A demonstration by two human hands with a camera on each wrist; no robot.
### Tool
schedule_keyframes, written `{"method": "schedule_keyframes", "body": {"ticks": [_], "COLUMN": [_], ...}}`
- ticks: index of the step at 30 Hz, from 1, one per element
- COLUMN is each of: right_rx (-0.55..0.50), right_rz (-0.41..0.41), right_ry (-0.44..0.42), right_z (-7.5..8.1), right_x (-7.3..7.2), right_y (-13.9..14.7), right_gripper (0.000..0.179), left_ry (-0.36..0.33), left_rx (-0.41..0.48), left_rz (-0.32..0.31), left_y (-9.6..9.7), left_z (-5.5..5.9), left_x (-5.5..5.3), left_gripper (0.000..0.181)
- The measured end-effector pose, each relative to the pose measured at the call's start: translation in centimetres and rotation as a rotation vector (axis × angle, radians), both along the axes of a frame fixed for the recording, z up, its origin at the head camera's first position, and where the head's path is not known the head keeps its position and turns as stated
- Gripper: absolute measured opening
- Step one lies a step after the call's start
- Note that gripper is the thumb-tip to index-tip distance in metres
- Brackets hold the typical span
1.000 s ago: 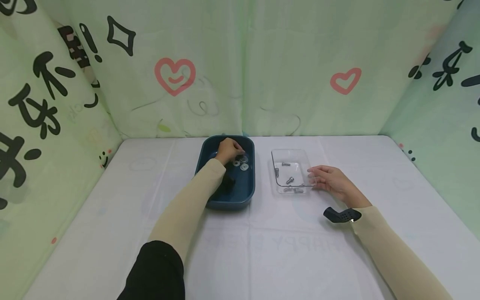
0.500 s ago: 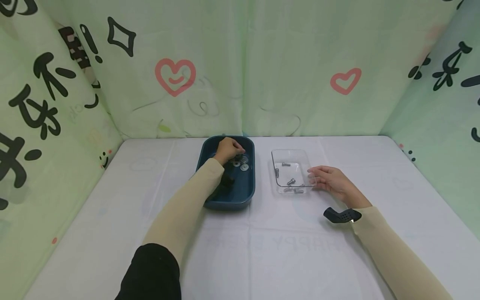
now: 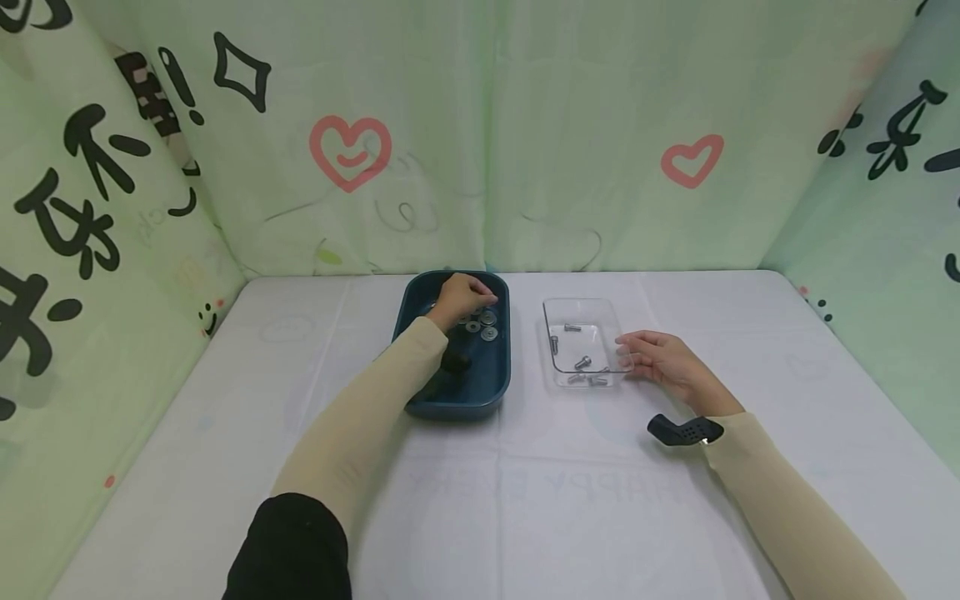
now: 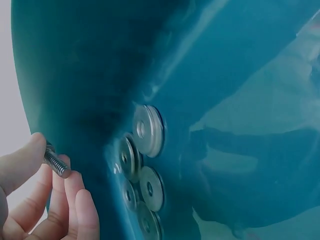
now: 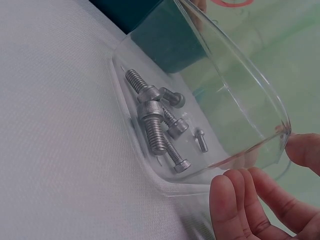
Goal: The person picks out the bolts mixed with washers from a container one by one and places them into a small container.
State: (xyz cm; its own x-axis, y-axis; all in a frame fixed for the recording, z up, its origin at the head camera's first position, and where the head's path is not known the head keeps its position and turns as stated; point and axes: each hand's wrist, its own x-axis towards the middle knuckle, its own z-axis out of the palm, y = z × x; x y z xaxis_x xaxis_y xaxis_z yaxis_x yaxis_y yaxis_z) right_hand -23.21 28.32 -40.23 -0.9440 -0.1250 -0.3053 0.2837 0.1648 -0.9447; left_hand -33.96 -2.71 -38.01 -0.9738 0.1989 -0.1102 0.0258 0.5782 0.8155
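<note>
My left hand (image 3: 459,300) is inside the dark blue tray (image 3: 480,387), at its far end. Between thumb and fingers it pinches a bolt (image 4: 57,163), whose threaded end shows in the left wrist view while its head is hidden by the fingers. Several round metal washers (image 4: 151,187) lie on the tray floor beside that hand, some stacked. To the right, my right hand (image 3: 663,362) grips the near right corner of a clear plastic box (image 3: 585,372), thumb at the rim and fingers against the outside. Several socket-head bolts (image 5: 154,125) of different sizes lie in the box.
A white cloth covers the table (image 3: 570,500). Behind it and at both sides hangs a pale green printed curtain (image 3: 585,108). A black wristband (image 3: 684,430) sits at the right wrist. The tray and box stand side by side with a small gap.
My left hand has shifted slightly right and up, baring more of the washers beneath it. One bolt in the clear box has shifted a little. The right hand has stayed put.
</note>
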Motion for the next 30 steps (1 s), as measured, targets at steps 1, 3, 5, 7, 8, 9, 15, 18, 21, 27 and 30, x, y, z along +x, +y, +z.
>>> {"method": "schedule_keyframes", "body": {"ticks": [1, 3, 5, 7, 8, 9, 15, 18, 21, 27, 30], "right_rx": [-0.002, -0.009, -0.013, -0.013, -0.012, -0.011, -0.019, -0.022, -0.034, -0.054, -0.038], "right_rz": [0.001, 0.001, 0.0, -0.001, -0.003, -0.004, -0.004, -0.002, -0.001, 0.003, 0.003], "right_ry": [0.0, 0.0, 0.0, 0.001, 0.001, 0.001, 0.001, 0.004, 0.003, 0.003, 0.003], "right_z": [0.0, 0.0, 0.0, 0.1, 0.1, 0.1, 0.1, 0.1, 0.0, 0.0, -0.1], "right_x": [0.0, 0.0, 0.0, 0.0, 0.1, 0.1, 0.1, 0.1, 0.1, 0.0, 0.0], "right_y": [0.0, 0.0, 0.0, -0.1, -0.1, -0.1, -0.1, -0.1, 0.0, 0.0, 0.0], "right_gripper": [0.029, 0.028, 0.027, 0.027, 0.027, 0.028, 0.024, 0.022, 0.018, 0.012, 0.014], "left_ry": [-0.003, -0.007, -0.013, -0.024, -0.033, -0.042, -0.096, -0.124, -0.148, -0.149, -0.133], "left_rx": [0.005, 0.011, 0.021, 0.039, 0.048, 0.061, 0.127, 0.176, 0.224, 0.26, 0.252], "left_rz": [-0.003, -0.01, -0.015, -0.015, -0.014, -0.012, -0.005, -0.007, -0.01, -0.033, -0.05], "left_y": [0.0, 0.1, 0.1, 0.1, 0.1, 0.1, 0.1, 0.0, -0.1, -0.2, -0.3], "left_z": [0.0, 0.0, 0.1, 0.2, 0.2, 0.3, 0.7, 1.0, 1.2, 1.5, 1.6], "left_x": [0.0, 0.0, 0.1, 0.1, 0.1, 0.1, 0.2, 0.4, 0.6, 1.1, 1.3], "left_gripper": [0.02, 0.021, 0.022, 0.023, 0.023, 0.023, 0.025, 0.027, 0.027, 0.027, 0.026]}}
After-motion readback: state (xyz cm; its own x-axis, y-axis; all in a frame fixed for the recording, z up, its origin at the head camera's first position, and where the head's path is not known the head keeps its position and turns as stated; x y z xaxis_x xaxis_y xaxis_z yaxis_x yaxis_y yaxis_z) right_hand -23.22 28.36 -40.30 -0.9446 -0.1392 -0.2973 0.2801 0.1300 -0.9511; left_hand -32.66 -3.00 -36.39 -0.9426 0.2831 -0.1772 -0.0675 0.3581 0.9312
